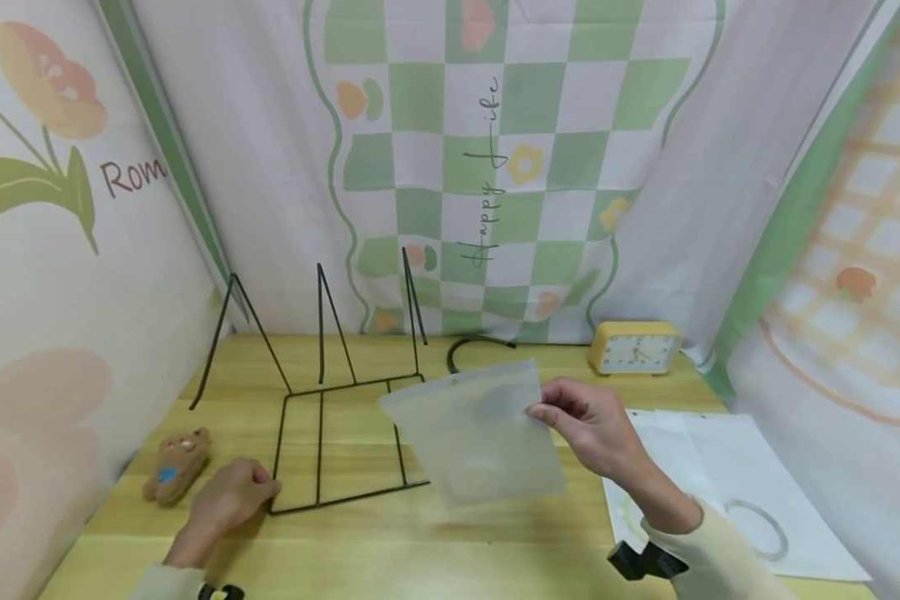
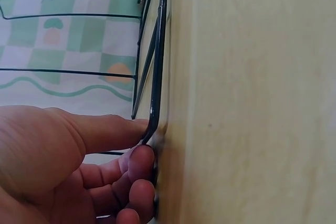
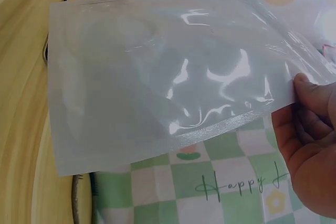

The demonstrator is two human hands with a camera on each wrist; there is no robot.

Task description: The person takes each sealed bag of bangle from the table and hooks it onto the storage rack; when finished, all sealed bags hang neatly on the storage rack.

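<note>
The setting is resembling a curtained nook in a home. Pastel fabric hangings (image 1: 487, 204), printed with flowers, checks and the words "Happy Life," are enclosing a wood-grain table (image 1: 510, 550) on three sides; a yellow clock (image 1: 636, 348) and a plush bear (image 1: 177, 468) are furnishing its top.

1. Black wire rack (image 1: 319, 450), set on the table (image 1: 495, 567), with three bent prongs upright at the far side; pinched at the near left corner by the left hand (image 1: 231, 494).
2. Translucent, glossy bag (image 1: 483, 446), flat, tilted, held up by one edge in the right hand (image 1: 591, 423); covering the rack's right end in the head view.
</note>
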